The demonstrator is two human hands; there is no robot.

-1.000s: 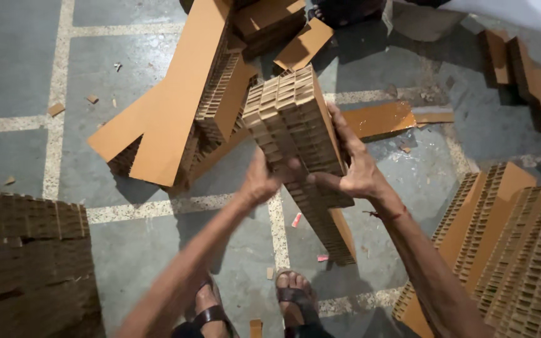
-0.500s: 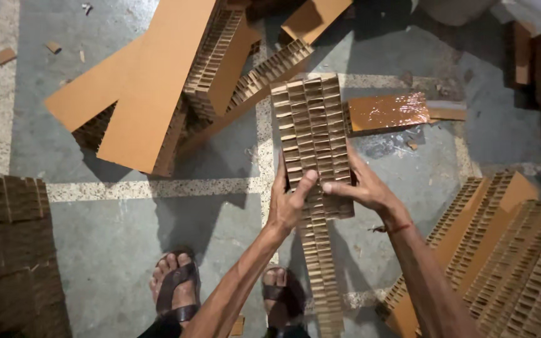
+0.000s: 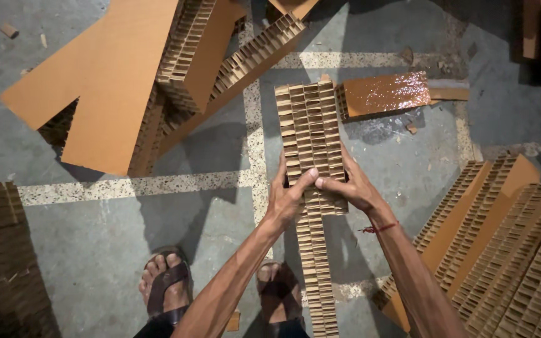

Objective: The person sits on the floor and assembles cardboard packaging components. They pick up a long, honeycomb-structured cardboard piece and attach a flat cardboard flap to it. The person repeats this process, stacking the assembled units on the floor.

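Observation:
A thick block of honeycomb cardboard (image 3: 308, 131) is held upright in front of me, its open cells facing the camera. My left hand (image 3: 288, 199) grips its lower left edge, thumb laid across the cells. My right hand (image 3: 350, 186) grips the lower right edge, a red thread on the wrist. A narrow honeycomb strip (image 3: 315, 269) hangs down from under the block toward the floor between my sandalled feet (image 3: 165, 286).
A pile of honeycomb boards with brown facings (image 3: 133, 81) lies on the grey floor at upper left. More stacked honeycomb panels (image 3: 508, 250) stand at lower right, a dark stack (image 3: 1, 256) at lower left. A shiny brown piece (image 3: 388, 94) lies beyond the block.
The view has tilted down and closer. The block has come from tilted to straight, and both hands have slid to its lower end, thumbs meeting across the cells.

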